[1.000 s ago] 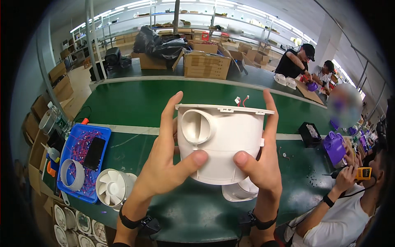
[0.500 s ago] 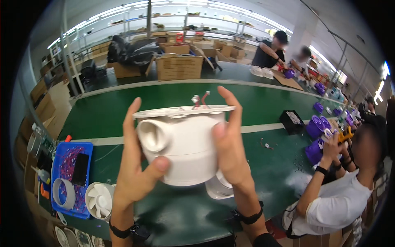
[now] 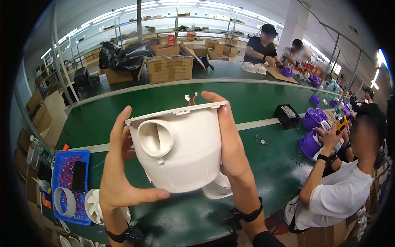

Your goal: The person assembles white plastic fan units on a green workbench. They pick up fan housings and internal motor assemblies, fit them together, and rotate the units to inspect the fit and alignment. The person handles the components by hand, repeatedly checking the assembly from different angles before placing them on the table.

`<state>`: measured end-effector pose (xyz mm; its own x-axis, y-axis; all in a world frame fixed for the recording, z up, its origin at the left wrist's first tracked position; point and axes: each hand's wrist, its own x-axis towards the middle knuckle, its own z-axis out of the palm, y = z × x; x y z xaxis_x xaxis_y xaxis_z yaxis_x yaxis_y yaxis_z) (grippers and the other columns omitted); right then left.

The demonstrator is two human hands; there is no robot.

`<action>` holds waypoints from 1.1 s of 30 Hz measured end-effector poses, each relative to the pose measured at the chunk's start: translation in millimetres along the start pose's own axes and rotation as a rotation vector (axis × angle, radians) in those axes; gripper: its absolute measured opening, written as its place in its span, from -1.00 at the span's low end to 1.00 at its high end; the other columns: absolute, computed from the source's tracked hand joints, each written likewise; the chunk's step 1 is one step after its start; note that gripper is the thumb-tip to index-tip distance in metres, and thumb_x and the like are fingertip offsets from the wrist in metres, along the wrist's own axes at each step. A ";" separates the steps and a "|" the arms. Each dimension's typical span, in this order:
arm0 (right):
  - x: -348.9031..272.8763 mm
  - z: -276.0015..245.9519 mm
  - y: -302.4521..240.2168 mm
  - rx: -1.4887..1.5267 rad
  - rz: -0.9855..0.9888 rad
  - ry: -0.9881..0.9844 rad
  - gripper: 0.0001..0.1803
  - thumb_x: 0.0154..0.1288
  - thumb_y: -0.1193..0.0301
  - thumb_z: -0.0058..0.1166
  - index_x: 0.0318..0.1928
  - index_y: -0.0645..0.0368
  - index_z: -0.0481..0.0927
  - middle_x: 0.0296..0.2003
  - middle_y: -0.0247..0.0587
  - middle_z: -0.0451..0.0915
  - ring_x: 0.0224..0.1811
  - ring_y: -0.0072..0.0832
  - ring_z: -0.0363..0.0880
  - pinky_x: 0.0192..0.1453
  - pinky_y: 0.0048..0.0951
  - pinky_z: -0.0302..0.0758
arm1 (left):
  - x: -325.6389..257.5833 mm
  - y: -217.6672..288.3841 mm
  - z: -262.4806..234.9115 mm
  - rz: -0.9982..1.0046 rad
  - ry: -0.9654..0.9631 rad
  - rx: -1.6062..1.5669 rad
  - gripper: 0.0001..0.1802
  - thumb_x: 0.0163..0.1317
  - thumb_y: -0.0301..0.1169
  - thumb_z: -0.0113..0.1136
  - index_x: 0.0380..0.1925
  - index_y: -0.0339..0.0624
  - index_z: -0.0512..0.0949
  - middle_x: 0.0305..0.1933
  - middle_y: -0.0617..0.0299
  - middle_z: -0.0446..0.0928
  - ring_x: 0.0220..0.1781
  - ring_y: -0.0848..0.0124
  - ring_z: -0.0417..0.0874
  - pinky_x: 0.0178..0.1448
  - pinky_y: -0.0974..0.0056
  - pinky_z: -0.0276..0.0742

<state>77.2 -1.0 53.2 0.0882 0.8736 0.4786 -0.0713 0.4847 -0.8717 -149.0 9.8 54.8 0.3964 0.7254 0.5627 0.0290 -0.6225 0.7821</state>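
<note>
Above the green bench I hold a white plastic housing [image 3: 187, 152], with a round spout on its left front side. Its flat flanged rim is uppermost and slopes down to the left. Two small white connectors on red wires [image 3: 189, 99] stick up behind the rim. My left hand [image 3: 115, 177] supports the left side, its thumb stretched under the bottom edge. Along the right side lies my right hand [image 3: 234, 152], index finger over the rim and thumb hidden. Another white plastic part [image 3: 216, 189] sits on the bench, partly covered by the housing.
To the left are a blue tray [image 3: 87, 166] of coloured wires and a white fan wheel [image 3: 93, 206]. A black box [image 3: 287, 119] of small parts stands right, near purple housings [image 3: 310, 144]. A co-worker in a white shirt [image 3: 337, 195] works there; cardboard boxes [image 3: 169, 70] stand across the bench.
The housing has tilted, its left rim end lower, and its spout turned more toward me. My left thumb has slid from its front to the bottom edge; my right thumb is now out of sight.
</note>
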 end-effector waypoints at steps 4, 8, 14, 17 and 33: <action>0.3 2.7 1.8 0.106 0.071 -0.014 -0.41 0.62 0.05 -0.45 0.35 0.26 0.26 0.13 -0.11 0.49 0.14 -0.49 0.49 0.24 -0.48 0.41 | -7.2 7.9 -16.1 0.060 -0.025 0.362 0.56 -0.42 0.26 0.56 0.50 -0.34 -0.07 0.35 -0.09 0.31 0.38 0.11 0.38 0.44 0.09 0.20; 3.5 5.4 10.4 0.278 0.176 0.024 -0.41 0.61 0.04 -0.41 0.32 0.26 0.32 0.15 -0.08 0.51 0.14 -0.46 0.52 0.26 -0.44 0.43 | -10.3 22.3 -11.6 0.077 -0.002 0.578 0.53 -0.41 0.30 0.51 0.48 -0.39 0.01 0.23 -0.10 0.41 0.24 0.15 0.47 0.36 0.11 0.27; 0.8 -0.1 -4.8 0.471 0.278 -0.142 -0.36 0.54 0.01 -0.22 0.36 0.25 0.22 0.20 -0.10 0.43 0.20 -0.47 0.42 0.31 -0.44 0.33 | -16.0 39.5 2.6 0.290 0.189 0.981 0.40 -0.31 0.39 0.40 0.42 -0.38 0.17 0.22 -0.22 0.35 0.21 -0.01 0.47 0.34 0.02 0.29; -6.5 3.2 -7.2 0.316 0.248 -0.255 -0.28 0.51 -0.02 -0.15 0.40 0.25 0.10 0.22 -0.10 0.36 0.23 -0.50 0.34 0.33 -0.47 0.25 | -4.3 4.1 -3.1 0.610 0.199 0.654 0.29 -0.31 0.48 0.34 0.39 -0.05 0.27 0.40 -0.36 0.15 0.36 -0.18 0.34 0.35 -0.14 0.33; -11.6 5.5 -19.5 -0.612 -0.284 -0.208 0.14 -0.11 0.07 0.52 0.45 0.14 0.18 0.27 0.16 0.32 0.33 0.01 0.30 0.38 -0.07 0.25 | 11.2 -25.3 -6.5 -0.196 0.442 -0.816 -0.27 0.40 0.11 -0.15 0.29 -0.30 0.35 0.22 0.03 0.51 0.25 0.25 0.53 0.34 0.10 0.42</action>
<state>72.1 -20.4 65.3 -0.1760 0.7365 0.6531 0.5033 0.6375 -0.5833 -151.3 35.6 43.1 0.0643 0.9448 0.3212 -0.6589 -0.2016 0.7248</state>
